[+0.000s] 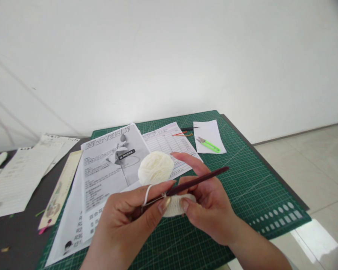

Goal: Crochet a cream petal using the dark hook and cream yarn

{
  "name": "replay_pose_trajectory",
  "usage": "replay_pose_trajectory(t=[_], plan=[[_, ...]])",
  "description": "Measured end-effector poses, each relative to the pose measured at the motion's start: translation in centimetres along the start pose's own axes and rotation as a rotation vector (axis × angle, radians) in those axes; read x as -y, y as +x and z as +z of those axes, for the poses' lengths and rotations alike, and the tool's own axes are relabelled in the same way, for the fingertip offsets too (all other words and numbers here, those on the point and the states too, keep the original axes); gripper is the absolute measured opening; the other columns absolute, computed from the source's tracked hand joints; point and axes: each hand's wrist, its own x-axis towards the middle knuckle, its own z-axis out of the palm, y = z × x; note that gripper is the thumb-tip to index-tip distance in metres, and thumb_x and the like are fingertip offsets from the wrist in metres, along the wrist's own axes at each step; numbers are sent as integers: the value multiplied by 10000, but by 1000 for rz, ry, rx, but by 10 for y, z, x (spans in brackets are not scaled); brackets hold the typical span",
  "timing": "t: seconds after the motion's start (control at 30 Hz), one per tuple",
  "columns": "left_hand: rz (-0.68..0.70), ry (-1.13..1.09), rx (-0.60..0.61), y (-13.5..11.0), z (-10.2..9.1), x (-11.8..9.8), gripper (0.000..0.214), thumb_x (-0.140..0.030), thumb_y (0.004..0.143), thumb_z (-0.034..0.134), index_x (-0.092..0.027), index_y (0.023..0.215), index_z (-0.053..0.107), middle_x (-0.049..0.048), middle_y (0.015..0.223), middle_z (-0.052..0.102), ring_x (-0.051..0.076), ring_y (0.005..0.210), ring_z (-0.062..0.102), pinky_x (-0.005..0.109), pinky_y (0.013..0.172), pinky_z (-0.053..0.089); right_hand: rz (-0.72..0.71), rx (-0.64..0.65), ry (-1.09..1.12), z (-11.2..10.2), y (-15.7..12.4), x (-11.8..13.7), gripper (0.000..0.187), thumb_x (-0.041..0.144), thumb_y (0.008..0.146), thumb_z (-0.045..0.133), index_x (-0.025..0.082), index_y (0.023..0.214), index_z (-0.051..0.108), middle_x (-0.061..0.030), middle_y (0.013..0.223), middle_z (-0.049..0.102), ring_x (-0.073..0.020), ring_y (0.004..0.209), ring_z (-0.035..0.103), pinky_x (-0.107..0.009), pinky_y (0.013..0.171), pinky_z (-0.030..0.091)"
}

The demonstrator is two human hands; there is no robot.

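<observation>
White wall (pixel 169 56) meets pale floor tiles (pixel 295 161) (one patch (pixel 317 238) gleaming).

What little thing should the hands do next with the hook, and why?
Maybe wrap the yarn strand around the hook: the strand crosses the left hand, close to the hook, while the right hand pinches the white piece.

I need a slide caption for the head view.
Fingers hold a crochet hook and white crocheted piece over a green cutting mat, yarn ball beyond.
</observation>
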Motion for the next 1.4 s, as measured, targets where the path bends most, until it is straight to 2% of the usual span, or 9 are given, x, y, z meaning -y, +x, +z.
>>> replay_pose_trajectory(t=[0.3, 0.8, 1.1, 1.27, 1.4], plan=[[0, -11, 25, 1, 0, -2, 169, -266, 608, 827, -303, 769, 794, -33, 742, 790, 111, 654, 702, 123, 657, 538, 14, 12, 32, -1, -2, 1, 677, -11, 737, 529, 358, 1300, 451, 42, 734, 596, -76, 554, 436, -208, 481, 319], [-22, 5, 16, 0, 0, -3, 176, -267, 593, 829, -297, 763, 795, -35, 744, 790, 107, 698, 703, 90, 652, 518, -2, 24, 20, -1, -1, 1, 678, 7, 732, 549, 348, 1308, 442, 47, 713, 572, -76, 546, 425, -206, 477, 319], [4, 64, 0, 1, -2, 1, 162, -266, 614, 813, -283, 774, 798, 3, 715, 787, 176, 754, 713, 197, 712, 549, 9, 2, -23, 1, 0, 0, 724, -7, 701, 555, 327, 1329, 416, 67, 658, 525, -70, 516, 388, -192, 455, 292], [-5, 38, 27, 0, -1, -2, 135, -257, 635, 802, -292, 765, 797, -10, 730, 788, 145, 688, 697, 182, 700, 541, 30, -11, -47, 1, -1, 1, 727, 21, 702, 572, 317, 1343, 397, 65, 649, 511, -80, 515, 379, -199, 450, 293], [-13, 55, 35, 0, -2, -3, 137, -275, 635, 803, -279, 771, 799, 2, 705, 784, 165, 709, 697, 202, 707, 542, 36, -17, -57, 1, -1, 1, 725, 38, 706, 580, 311, 1350, 388, 59, 657, 518, -85, 520, 389, -205, 451, 298]])
